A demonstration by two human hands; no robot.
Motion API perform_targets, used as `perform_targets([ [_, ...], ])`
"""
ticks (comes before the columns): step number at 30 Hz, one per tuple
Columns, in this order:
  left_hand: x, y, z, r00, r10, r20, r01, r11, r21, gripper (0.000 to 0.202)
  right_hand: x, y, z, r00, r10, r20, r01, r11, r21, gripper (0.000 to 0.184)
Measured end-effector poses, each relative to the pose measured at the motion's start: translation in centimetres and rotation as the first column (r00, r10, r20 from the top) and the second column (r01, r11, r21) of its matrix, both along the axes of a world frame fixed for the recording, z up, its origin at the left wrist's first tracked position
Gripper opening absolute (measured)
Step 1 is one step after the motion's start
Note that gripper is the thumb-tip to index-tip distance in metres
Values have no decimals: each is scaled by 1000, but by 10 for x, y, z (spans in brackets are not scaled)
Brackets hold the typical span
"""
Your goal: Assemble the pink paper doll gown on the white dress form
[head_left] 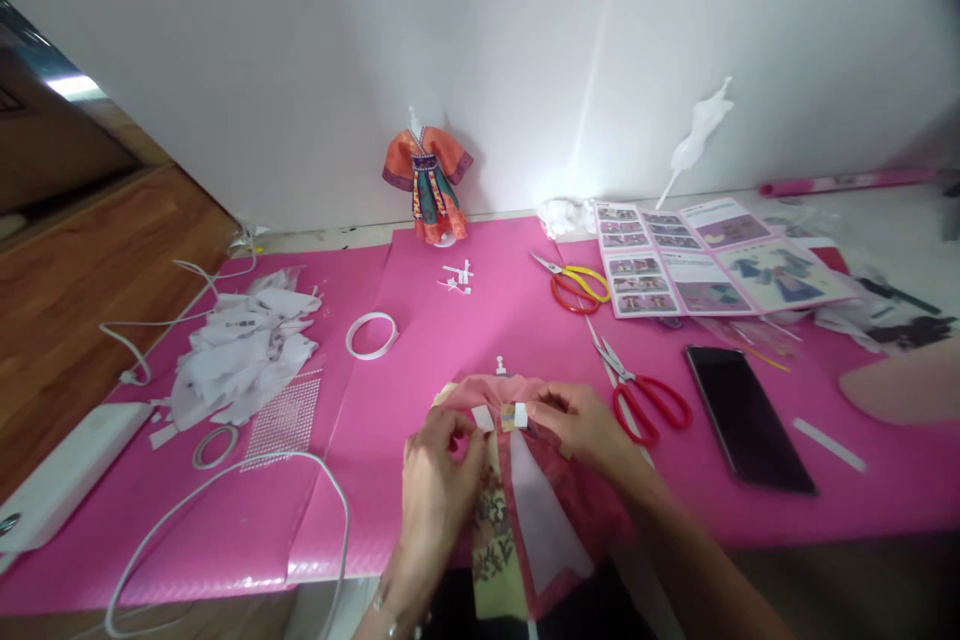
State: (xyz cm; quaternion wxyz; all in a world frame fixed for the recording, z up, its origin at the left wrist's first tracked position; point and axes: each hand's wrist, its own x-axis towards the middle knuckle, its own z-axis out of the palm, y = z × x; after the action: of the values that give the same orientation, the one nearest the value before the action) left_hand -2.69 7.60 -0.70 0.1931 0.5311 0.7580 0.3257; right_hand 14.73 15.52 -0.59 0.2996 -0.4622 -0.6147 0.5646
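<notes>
A small doll dress (499,560) in pink and patterned yellow, with a pale sheer panel down the front, hangs over the table's near edge. Small white tabs (520,415) that look like tape lie across its waist. On the waist's left side, my left hand (442,480) pinches beside one white tab, finger and thumb together. My right hand (577,430) has its thumb and fingers closed on the fabric at the other side, touching the right tab. Parts of both fingertips are hidden. Above the dress pokes a white doll-stand neck (501,366).
Red-handled scissors (649,405), yellow-and-red scissors (574,285) and a phone (750,420) lie to the right. Behind are an instruction sheet (705,265) and a dressed mannequin (427,175). Leftward are white fabric pieces (240,340), a tape roll (371,335) and a white cable (341,510).
</notes>
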Motion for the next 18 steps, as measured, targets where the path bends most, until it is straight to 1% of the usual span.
perform_targets([
  [2, -4, -4, -1, 998, 41, 38, -40, 998, -42, 8, 0, 1, -1, 1000, 4, 7, -4, 1000, 5, 19],
  [3, -5, -5, 0, 997, 65, 46, -63, 997, -42, 9, 0, 1, -2, 1000, 10, 8, -10, 1000, 1, 19],
  [5, -5, -5, 2, 995, 101, 20, -101, 995, 13, 17, 1, 3, -2, 1000, 19, 5, -19, 1000, -14, 19],
  [6, -4, -4, 4, 995, 99, -11, -98, 994, 53, 17, 1, 4, -2, 1000, 20, 3, -20, 999, -26, 18],
  [7, -3, -2, 6, 996, 81, -38, -77, 993, 85, 17, 2, 6, -2, 1000, 24, 4, -24, 999, -40, 17],
  [9, 1, 3, 8, 999, -5, -36, 9, 995, 104, 15, 3, 9, -1, 999, 40, 10, -39, 996, -77, 17],
  [11, 4, 10, 9, 996, -87, 31, 85, 994, 76, 16, 4, 11, -2, 998, 58, 15, -56, 993, -102, 18],
  [12, 4, 13, 8, 992, -107, 66, 103, 993, 58, 16, 4, 12, -2, 998, 64, 16, -62, 993, -105, 19],
  [15, 5, 21, 4, 988, -100, 116, 100, 995, 7, 14, 1, 13, -6, 997, 75, 21, -73, 993, -93, 21],
  [18, 5, 24, 1, 985, -102, 142, 104, 994, -9, 13, -2, 13, -9, 996, 82, 43, -79, 994, -70, 24],
])
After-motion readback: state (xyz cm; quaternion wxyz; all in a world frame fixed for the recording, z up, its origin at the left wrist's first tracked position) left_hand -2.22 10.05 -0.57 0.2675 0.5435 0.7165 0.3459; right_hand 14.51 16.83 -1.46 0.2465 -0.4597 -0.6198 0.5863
